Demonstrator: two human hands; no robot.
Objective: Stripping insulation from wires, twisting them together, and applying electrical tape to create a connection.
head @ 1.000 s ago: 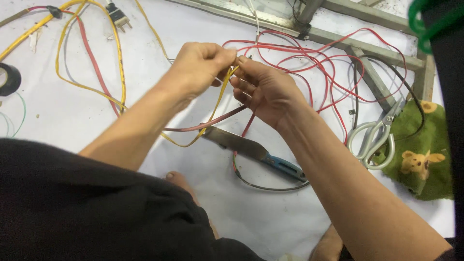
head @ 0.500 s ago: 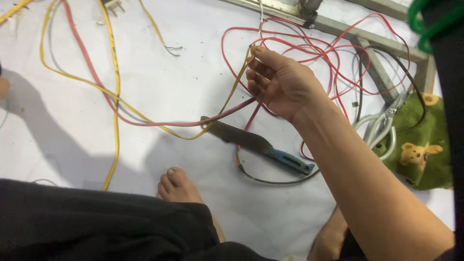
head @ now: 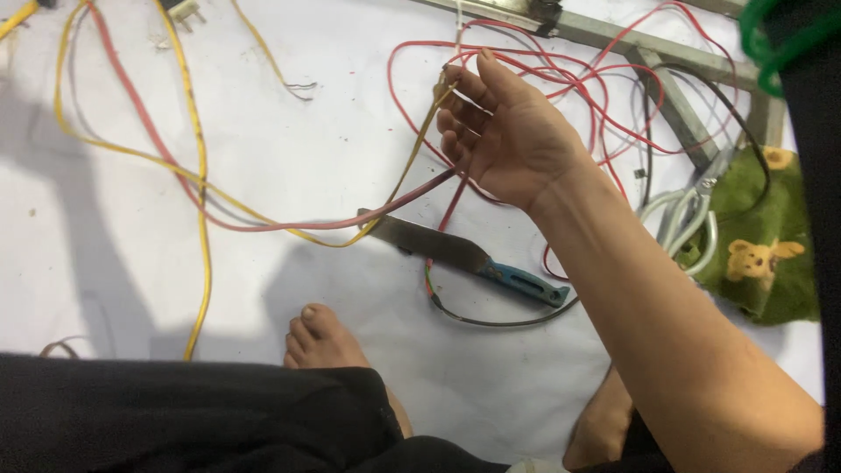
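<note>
One view, from the head camera:

Right hand: the right hand is raised palm-up, fingers loosely curled, pinching the ends of thin wires at its fingertips; the rest of the hand is slack rather than clenched.
Left hand: out of the picture.
Held wires: a yellow wire and a pinkish-red wire, both smooth, round and plastic-sheathed, run from the fingertips down and away to the left of the hand in long slack curves over the white floor sheet.
Red tangle: thin, glossy red wire loops lie in a snarl behind and to the right of the hand.
Knife: a flat, dull grey blade with a blue handle, the knife lies just below the hand, across a dark curved cable.
Metal frame: straight grey bars cross beyond the hand.
Cloth: a fuzzy green cloth with a yellow animal figure sits right of the forearm, pale cables coiled beside it.
Foot: a bare foot rests below the knife.
</note>
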